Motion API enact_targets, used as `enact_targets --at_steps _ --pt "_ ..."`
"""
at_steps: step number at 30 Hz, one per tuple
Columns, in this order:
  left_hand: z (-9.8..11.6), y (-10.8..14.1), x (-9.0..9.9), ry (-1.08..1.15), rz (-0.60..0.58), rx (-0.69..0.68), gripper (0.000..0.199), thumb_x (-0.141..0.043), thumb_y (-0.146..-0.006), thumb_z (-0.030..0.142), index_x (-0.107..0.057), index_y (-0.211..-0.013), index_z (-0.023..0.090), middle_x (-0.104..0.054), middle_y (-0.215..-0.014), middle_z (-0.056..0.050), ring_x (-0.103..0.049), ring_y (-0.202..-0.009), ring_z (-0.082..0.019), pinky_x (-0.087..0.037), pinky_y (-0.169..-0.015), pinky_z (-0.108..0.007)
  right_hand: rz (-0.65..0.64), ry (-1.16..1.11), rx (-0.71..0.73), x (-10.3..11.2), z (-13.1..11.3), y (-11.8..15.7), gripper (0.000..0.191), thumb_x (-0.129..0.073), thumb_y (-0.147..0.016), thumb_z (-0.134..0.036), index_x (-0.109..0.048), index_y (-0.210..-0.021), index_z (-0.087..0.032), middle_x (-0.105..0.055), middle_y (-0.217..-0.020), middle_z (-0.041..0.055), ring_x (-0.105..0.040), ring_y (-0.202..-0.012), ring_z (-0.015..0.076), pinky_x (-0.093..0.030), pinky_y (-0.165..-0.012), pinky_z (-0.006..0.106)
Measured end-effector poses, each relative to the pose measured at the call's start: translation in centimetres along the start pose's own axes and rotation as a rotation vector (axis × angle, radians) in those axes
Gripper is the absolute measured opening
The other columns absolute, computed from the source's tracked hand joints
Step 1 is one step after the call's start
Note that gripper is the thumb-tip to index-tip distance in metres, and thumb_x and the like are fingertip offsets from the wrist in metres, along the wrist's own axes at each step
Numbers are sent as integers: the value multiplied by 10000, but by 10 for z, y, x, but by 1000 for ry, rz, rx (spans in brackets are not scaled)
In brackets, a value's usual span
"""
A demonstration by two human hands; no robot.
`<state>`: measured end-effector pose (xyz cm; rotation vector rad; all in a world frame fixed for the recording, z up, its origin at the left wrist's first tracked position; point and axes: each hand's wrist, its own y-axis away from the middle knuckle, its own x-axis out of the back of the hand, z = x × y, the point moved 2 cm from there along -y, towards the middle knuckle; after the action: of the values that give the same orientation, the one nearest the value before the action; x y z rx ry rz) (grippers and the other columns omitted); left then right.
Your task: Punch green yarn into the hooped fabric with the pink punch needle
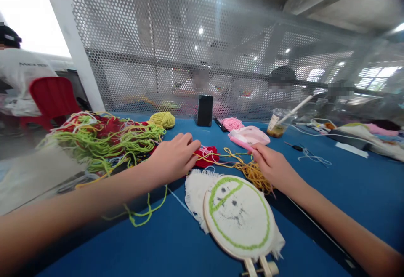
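Note:
My left hand point(175, 157) is closed beside a small red bundle point(212, 155) wound with pink yarn. A strand of yellow yarn point(232, 155) runs from its fingers toward my right hand point(271, 165). The right fingers are wrapped round a pink, pen-shaped punch needle point(242, 144); its tip is hard to make out. Loose mustard yarn point(254, 177) lies under that hand. Nearer me, a wooden embroidery hoop point(206, 209) holds white cloth point(249, 222) with a light-green looped outline, a slanting green line and dark drawn marks.
A tangled yarn heap point(126, 140) sits left, with a yellow yarn ball point(163, 119) behind it. A dark phone point(205, 110) stands near the mesh screen point(164, 58). Pink yarn point(232, 123), a plastic cup point(277, 125) and a black-handled tool point(296, 147) lie right. A person point(22, 75) sits far left.

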<state>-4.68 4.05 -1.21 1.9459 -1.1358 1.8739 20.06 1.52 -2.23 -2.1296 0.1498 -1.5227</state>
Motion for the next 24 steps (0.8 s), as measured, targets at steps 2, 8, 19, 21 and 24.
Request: enact_targets --at_steps 2,8,19,21,24 --pt "5 2 -5 34 -3 -24 193 -370 -834 280 -520 -875 166 -517 -894 -85 -488 -836 -217 -432 -598 -291 10 -35 -12 -1 0 1 216 -309 -861 -252 -487 -757 -187 -535 -635 15 -482 -558 146 -332 -521 249" --pt "8 4 -16 180 -1 -28 160 -388 -820 190 -532 -768 146 -518 -790 -68 -482 -783 -201 -437 -677 -336 -5 -106 -76 -4 1 2 238 -308 -858 -266 -490 -723 -192 -551 -640 16 -503 -566 154 -356 -532 256" --pt "33 7 47 1017 -96 -59 116 -358 -868 188 -472 -849 176 -549 -664 42 -526 -591 -59 -449 -533 -155 -234 -849 -176 -1 -28 10 255 -324 -873 -362 -502 -797 -195 -390 -605 -29 -368 -515 100 -313 -495 220" --pt "34 6 53 1057 -114 -47 124 -345 -872 200 -466 -860 176 -519 -610 51 -480 -497 -50 -413 -443 -146 -343 -913 -177 -4 -38 15 261 -343 -868 -375 -508 -785 -190 -395 -602 -28 -350 -519 95 -290 -489 217" --pt "23 2 60 983 6 3 124 -363 -860 218 -479 -849 173 -477 -561 51 -432 -447 -53 -367 -399 -159 -448 -995 -167 -7 -44 18 274 -340 -870 -379 -501 -777 -177 -485 -644 1 -363 -544 99 -273 -489 223"
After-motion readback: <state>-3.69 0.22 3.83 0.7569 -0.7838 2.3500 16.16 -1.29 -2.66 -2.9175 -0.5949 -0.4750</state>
